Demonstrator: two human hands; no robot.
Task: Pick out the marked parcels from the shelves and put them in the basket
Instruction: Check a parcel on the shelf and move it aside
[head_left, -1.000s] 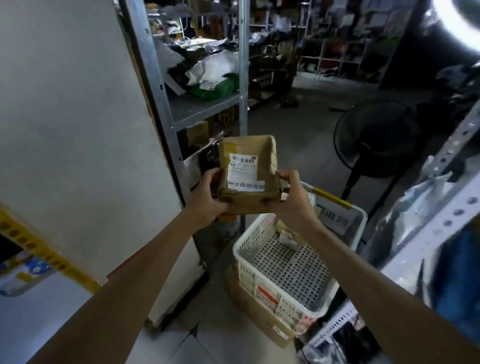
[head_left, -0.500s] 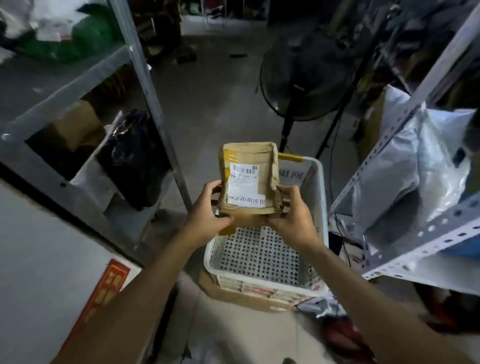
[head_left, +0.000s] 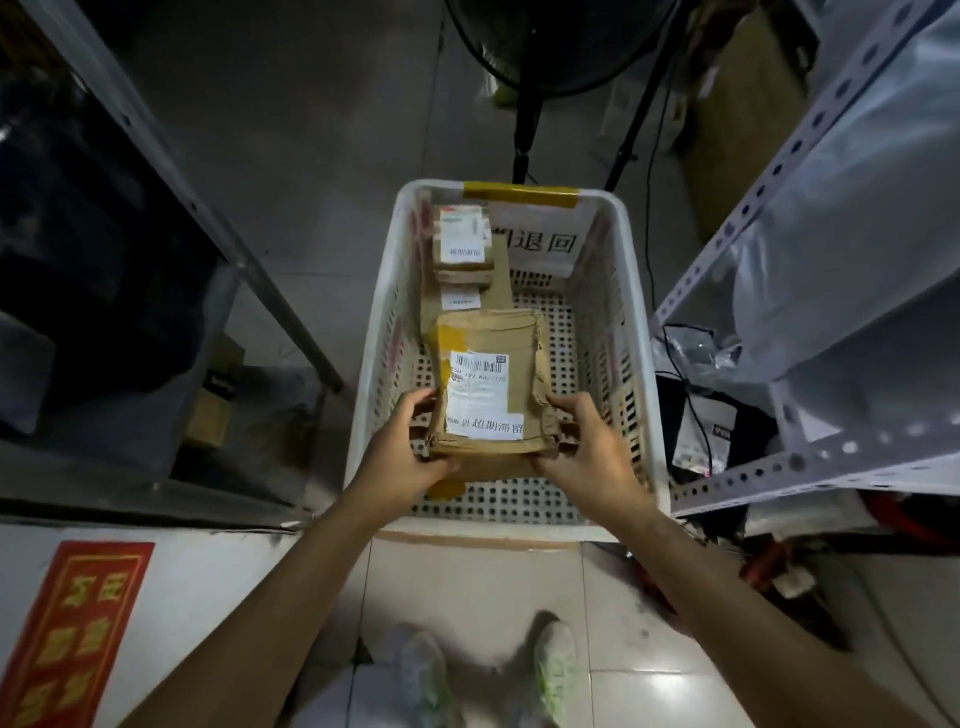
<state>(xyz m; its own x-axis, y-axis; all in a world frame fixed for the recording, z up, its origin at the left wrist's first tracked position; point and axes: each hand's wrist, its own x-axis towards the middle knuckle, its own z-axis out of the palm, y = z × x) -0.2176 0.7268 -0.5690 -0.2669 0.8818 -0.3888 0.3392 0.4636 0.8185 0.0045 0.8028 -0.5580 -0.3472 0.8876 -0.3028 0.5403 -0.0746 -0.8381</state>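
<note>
Parcel: brown paper packet (head_left: 514, 358) with a white label and a marked strip, held just above the near half of the basket, not yet set down.
Left hand: left hand (head_left: 415, 457) grips the parcel's near-left corner with curled fingers.
Right hand: right hand (head_left: 587, 457) clamps the near-right corner in the same way.
Handling: it looks light and fairly stiff, though the creased wrap seems soft at the edges. The paper should not slip, and nothing suggests it is fragile. The 2 near corners or the long sides are the best places to hold it.
Basket: white perforated basket (head_left: 371, 364) stands on the floor, with smaller labelled parcels (head_left: 462, 239) at its far-left end.
Room: a dim, narrow aisle with a tiled floor (head_left: 467, 587). A metal shelf (head_left: 208, 218) is on the left, a white perforated shelf (head_left: 779, 467) holding grey bags (head_left: 831, 234) is on the right, and a fan stand (head_left: 524, 130) is at the far end.
</note>
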